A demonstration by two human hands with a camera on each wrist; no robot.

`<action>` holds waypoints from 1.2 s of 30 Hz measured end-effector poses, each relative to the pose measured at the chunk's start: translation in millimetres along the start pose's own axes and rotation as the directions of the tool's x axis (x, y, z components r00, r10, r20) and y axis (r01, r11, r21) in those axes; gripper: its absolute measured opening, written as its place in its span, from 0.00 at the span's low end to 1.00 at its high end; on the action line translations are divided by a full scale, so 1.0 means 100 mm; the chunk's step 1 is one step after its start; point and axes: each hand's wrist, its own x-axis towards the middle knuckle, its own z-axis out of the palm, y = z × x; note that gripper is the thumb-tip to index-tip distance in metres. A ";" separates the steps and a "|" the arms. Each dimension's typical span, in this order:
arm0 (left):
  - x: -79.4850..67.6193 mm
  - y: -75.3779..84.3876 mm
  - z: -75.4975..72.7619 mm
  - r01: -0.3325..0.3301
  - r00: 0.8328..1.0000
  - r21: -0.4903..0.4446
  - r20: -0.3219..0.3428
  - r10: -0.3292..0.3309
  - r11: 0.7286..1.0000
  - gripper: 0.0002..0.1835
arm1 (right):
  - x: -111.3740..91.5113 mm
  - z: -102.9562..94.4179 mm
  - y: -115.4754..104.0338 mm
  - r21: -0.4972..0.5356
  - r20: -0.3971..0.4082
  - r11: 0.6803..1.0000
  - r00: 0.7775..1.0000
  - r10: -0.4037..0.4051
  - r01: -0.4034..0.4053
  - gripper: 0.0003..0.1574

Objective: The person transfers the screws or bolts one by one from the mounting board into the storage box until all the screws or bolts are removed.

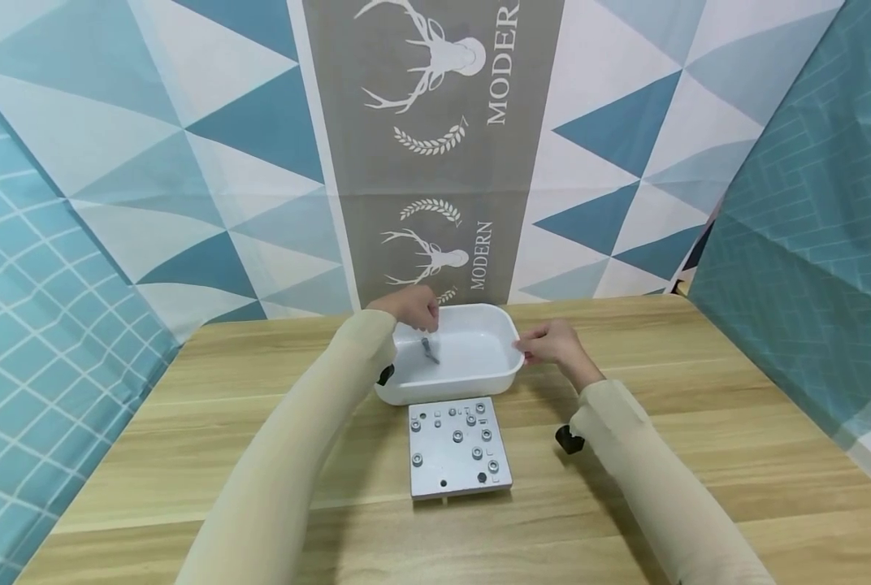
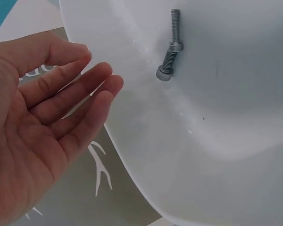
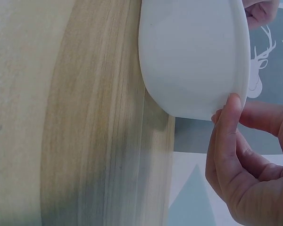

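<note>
Hovering above the far-left part of the white tray point(image 1: 450, 392), the left hand point(image 1: 410, 307) is loosely curved, gripping nothing I can see; the right hand point(image 1: 552, 341) pinches the tray's right rim. Two screws point(image 2: 169, 63) lie in the tray's left half. I judge the step to be picking out a screw; the next move calls for a fingertip pinch. Near the tray sits a metal plate point(image 1: 439, 471), its markings illegible to me. On the far backdrop point(image 1: 377, 171), sideways lettering reads "MODERN".
</note>
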 end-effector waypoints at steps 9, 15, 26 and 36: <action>-0.16 0.12 -0.04 -0.034 0.999 0.055 0.030 0.033 0.998 0.02 | -0.01 0.02 -0.02 0.002 0.018 1.000 1.000 0.008 -0.008 0.21; -0.24 0.20 -0.04 -0.047 0.999 0.101 0.029 0.044 0.994 0.03 | -0.02 0.00 -0.03 -0.005 0.017 1.000 1.000 0.001 -0.001 0.21; -0.42 0.24 0.02 -0.075 0.997 0.123 0.032 0.072 0.990 0.13 | -0.04 0.02 0.00 -0.005 0.026 1.000 1.000 0.011 -0.011 0.22; -0.61 0.39 0.11 -0.189 0.982 0.115 0.030 0.187 0.975 0.13 | -0.02 0.01 0.01 0.002 0.028 1.000 1.000 -0.010 0.010 0.22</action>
